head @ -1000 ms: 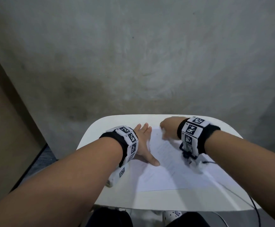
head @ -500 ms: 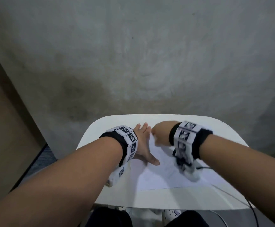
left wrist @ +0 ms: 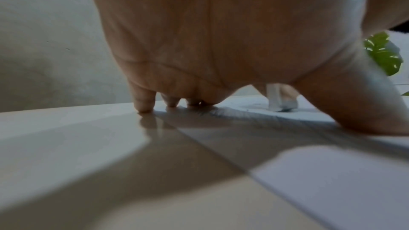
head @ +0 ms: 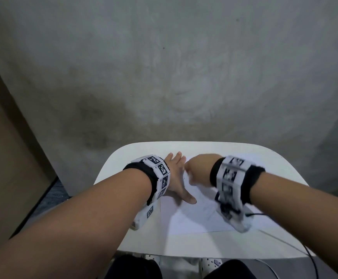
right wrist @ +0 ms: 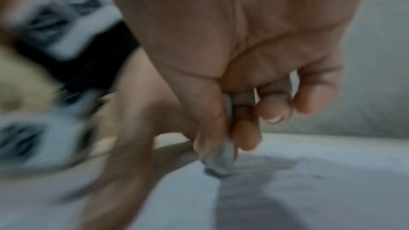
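Observation:
A white sheet of paper (head: pixel 194 218) with faint pencil marks lies on a small white table (head: pixel 184 244). My left hand (head: pixel 177 178) presses flat on the sheet's left edge, fingers straight and thumb spread; the left wrist view shows its fingertips (left wrist: pixel 143 106) touching the tabletop and the paper (left wrist: pixel 332 172). My right hand (head: pixel 198 170) is curled just right of the left one, blurred by motion. It pinches a small white eraser (right wrist: pixel 221 160) between thumb and fingers, tip down on the paper (right wrist: pixel 309 190). The eraser (left wrist: pixel 278 100) also shows beyond the left palm.
A grey stained wall (head: pixel 164 77) rises directly behind the table. A brown panel (head: pixel 2 158) stands at the left. A thin black cable (head: pixel 313 262) runs off the table's right front corner. A green leaf (left wrist: pixel 383 55) shows at the right. My knees are under the front edge.
My right hand has slid left across the paper with the eraser, ending close to the left hand. The left hand has stayed put.

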A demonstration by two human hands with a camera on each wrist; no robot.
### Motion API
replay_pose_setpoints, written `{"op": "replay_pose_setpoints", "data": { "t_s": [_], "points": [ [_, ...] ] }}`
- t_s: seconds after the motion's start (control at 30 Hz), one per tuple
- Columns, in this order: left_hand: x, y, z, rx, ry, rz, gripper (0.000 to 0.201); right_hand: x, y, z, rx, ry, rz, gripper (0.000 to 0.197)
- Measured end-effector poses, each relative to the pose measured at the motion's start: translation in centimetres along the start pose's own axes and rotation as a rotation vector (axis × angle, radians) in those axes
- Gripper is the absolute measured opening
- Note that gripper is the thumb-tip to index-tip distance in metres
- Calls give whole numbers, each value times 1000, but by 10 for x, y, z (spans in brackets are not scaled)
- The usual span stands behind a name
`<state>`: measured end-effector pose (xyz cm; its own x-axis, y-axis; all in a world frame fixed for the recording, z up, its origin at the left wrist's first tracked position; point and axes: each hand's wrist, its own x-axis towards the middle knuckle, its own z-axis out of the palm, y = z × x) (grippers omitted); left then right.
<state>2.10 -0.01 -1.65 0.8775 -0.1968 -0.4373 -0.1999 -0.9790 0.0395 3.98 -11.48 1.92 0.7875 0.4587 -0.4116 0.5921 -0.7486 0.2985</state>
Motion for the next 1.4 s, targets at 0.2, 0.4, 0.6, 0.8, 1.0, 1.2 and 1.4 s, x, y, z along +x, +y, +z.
{"op": "replay_pose_setpoints", "data": {
  "t_s": [0.2, 0.4, 0.6, 0.8, 1.0, 1.2, 1.4],
  "points": [
    [2, 0, 0, 10, -3, 0, 135, -5, -1, -3, -84, 12, 43, 25],
    [3, -3, 5, 6, 9, 3, 136, -3, 29, -2, -3, 73, 159, 21],
    [8, -5, 6, -4, 0, -5, 138, -2, 21, 1, 51, 0, 62, 27],
    [6, -3, 2, 4, -1, -3, 136, -10, -1, 7, 1, -37, -26, 25],
    [7, -4, 6, 13, 12, -6, 137, -8, 17, 7, -49, 22, 76, 14],
    [3, -3, 4, 5, 3, -6, 136, 1, 32, -1, 4, -4, 128, 11],
    [4, -4, 5, 6, 5, -5, 136, -2, 15, 7, 32, -49, 9, 25]
  ]
}}
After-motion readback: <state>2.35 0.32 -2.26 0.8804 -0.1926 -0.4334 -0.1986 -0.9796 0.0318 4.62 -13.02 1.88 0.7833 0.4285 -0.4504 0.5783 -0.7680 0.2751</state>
